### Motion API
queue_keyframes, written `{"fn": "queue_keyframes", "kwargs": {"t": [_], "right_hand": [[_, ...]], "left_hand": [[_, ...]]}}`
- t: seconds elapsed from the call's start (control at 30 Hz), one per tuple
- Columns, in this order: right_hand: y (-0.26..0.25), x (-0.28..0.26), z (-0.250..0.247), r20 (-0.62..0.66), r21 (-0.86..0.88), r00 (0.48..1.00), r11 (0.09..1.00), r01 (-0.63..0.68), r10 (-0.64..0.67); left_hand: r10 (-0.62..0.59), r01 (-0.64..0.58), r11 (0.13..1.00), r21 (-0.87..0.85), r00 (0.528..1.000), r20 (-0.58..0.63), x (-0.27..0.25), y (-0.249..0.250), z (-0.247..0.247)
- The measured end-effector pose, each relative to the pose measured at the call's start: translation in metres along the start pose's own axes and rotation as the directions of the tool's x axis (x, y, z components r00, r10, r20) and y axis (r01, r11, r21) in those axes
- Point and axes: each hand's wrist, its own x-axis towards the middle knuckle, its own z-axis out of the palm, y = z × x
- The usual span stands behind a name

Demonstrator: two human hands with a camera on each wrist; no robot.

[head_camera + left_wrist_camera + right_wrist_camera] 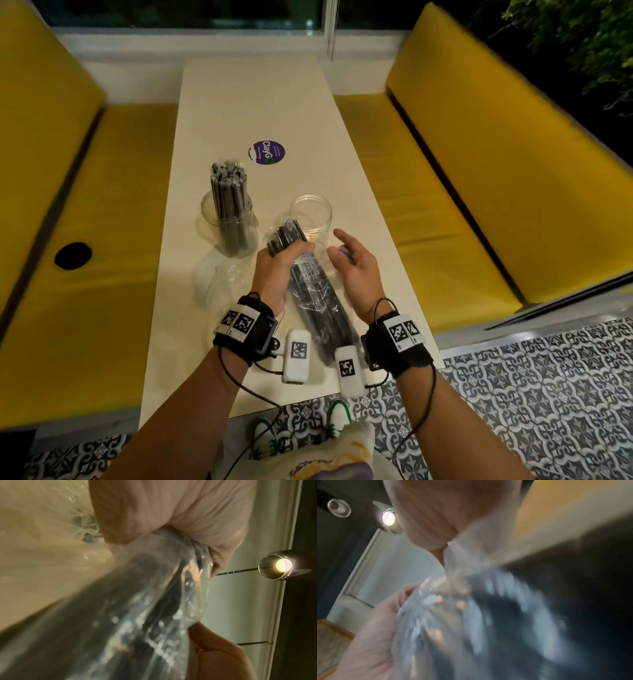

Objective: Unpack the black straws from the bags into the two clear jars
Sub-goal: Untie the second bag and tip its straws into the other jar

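Observation:
On the white table (239, 102) stand two clear jars. The left jar (205, 212) holds a bundle of black straws; the right jar (311, 219) is empty. My left hand (291, 253) grips the top of a second bundle of black straws (284, 236), just in front of the empty jar. A clear bag (315, 301) still covers its lower length, which slants toward me. My right hand (337, 246) has its fingers curled on the bag's loose plastic, thumb apart. The left wrist view shows the left hand (171, 513) closed on the bag (137, 601). The right wrist view is blurred.
An empty crumpled clear bag (212, 274) lies left of my left hand. A purple round sticker (266, 152) is on the table beyond the jars. Yellow benches (479, 171) flank the table, and the left one has a black round hole (73, 255). Patterned floor tiles lie near me.

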Motion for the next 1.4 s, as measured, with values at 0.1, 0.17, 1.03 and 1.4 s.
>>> {"fn": "queue_keyframes", "kwargs": {"t": [0.1,0.17,1.03,1.4], "right_hand": [[0.002,-0.002,0.001,0.031,-0.088,0.999,0.995,0.038,-0.036],[0.001,-0.002,0.004,0.013,-0.019,1.0,1.0,-0.004,0.004],[-0.024,-0.038,0.011,-0.13,0.593,0.951,0.791,-0.152,0.281],[-0.025,-0.058,0.051,-0.455,0.198,0.875,0.94,0.279,-0.164]], "left_hand": [[0.03,-0.03,0.999,-0.045,0.999,0.011,-0.001,0.002,-0.006],[0.007,-0.003,0.998,-0.061,0.998,0.06,-0.004,0.006,-0.005],[-0.116,-0.005,0.895,-0.446,0.963,-0.244,0.018,0.055,-0.002],[-0.164,0.016,0.843,-0.538,0.96,-0.228,0.012,0.063,-0.01]]}}
